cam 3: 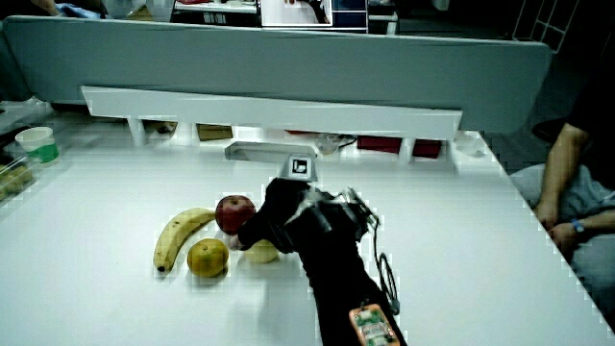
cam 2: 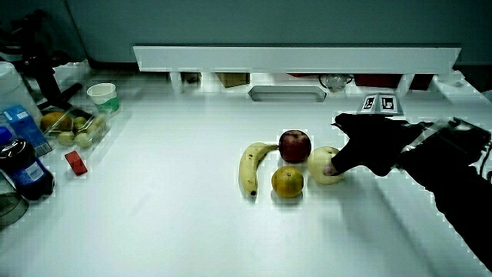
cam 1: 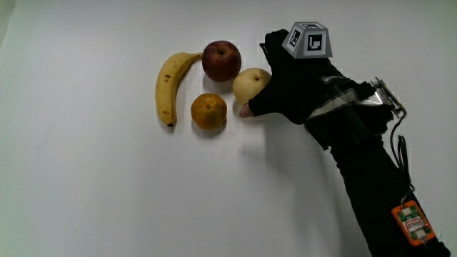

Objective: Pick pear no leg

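clear tub (cam 2: pixel 73 127) at the table (cam 1: pixel 86 200) edge holds small fruit, well apart from the pear (cam 1: pixel 250 84). pear: pale yellow, round, on the table touching the apple (cam 1: pixel 221 60), orange (cam 1: pixel 208 111) just beside it. hand (cam 1: pixel 296 89) has fingers wrapped round the pear.

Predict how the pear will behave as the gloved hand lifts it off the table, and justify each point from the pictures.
The pear looks rounded and smooth, so it may roll or slip if the hand's grip is loose. It probably stays rigid, holding its shape. It sits close against the apple and near the orange, so lifting could nudge those and set them rolling.
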`<state>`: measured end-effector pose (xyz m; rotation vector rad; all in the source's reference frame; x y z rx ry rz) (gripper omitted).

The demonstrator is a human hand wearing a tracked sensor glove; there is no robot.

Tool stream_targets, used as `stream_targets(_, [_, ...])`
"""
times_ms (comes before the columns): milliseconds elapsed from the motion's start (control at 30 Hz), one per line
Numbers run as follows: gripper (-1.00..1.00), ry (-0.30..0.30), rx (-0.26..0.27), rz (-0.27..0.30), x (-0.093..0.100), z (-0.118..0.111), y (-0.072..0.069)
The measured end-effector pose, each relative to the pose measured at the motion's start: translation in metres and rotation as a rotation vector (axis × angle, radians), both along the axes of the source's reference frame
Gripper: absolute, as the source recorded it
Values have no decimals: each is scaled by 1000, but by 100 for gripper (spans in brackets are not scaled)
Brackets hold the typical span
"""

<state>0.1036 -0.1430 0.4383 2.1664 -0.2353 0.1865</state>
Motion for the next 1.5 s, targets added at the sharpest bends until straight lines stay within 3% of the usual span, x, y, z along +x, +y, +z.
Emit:
stream_targets(267, [0, 21, -43, 21, 2, 25, 3])
stream_targets(367, [0, 26, -28, 29, 5, 30, 2])
stream_targets(633, [0, 19, -56, 42, 7, 41, 4])
stream_targets(733, [0, 28, -38, 50, 7, 43, 4])
stream_targets(1100, [33, -1, -3, 70, 8, 45, 5])
stream_targets(1367, [58, -58, 29, 83, 6, 41, 7])
stream_targets(1500, [70, -52, 33, 87, 7, 44, 7])
